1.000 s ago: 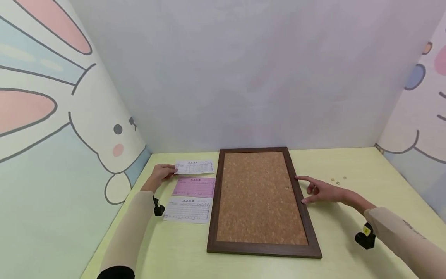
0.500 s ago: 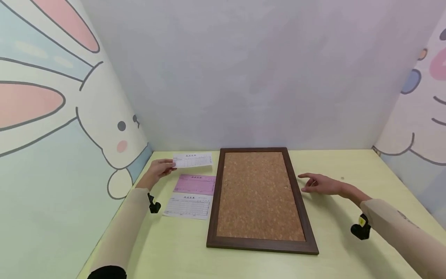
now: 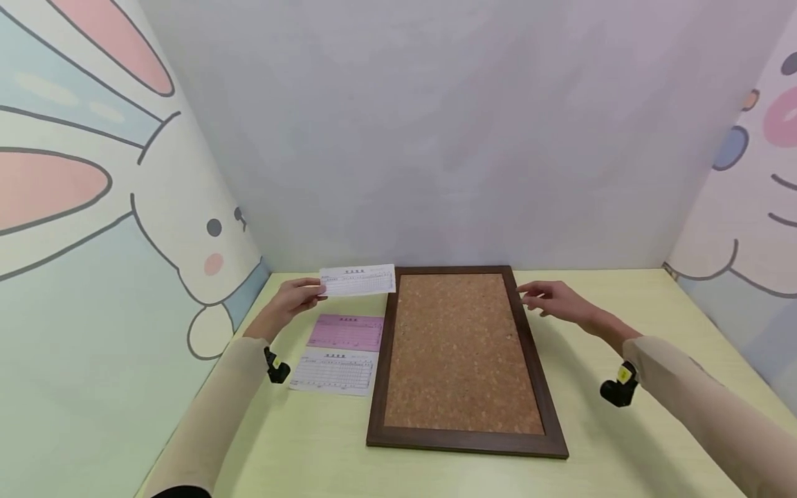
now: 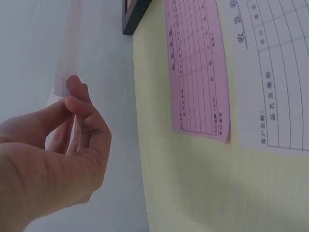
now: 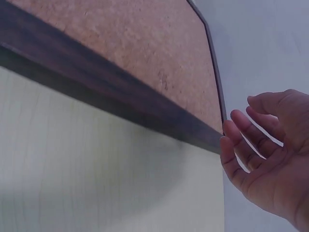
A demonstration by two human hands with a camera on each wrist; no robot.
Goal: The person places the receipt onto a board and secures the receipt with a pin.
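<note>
My left hand (image 3: 292, 299) pinches the left edge of a white printed form slip (image 3: 358, 280), held up off the table with its right end over the corkboard's top left corner. In the left wrist view, thumb and fingertips meet on the slip (image 4: 67, 53). The corkboard (image 3: 463, 353) lies on the table in a dark brown wooden frame (image 3: 467, 440). My right hand (image 3: 557, 302) hovers by the frame's upper right side, holding nothing, its fingers loosely bent in the right wrist view. Whether a fingertip touches the frame cannot be told.
Left of the board lie a pink form slip (image 3: 346, 332) and, below it, a white form slip (image 3: 333, 371). The pale yellow table (image 3: 299, 443) meets a grey back wall (image 3: 436, 138). Side walls carry cartoon animal pictures.
My left hand has lifted the white slip from the table and carried it rightward to the board's corner. My right hand has left the frame's middle right side and moved up along it.
</note>
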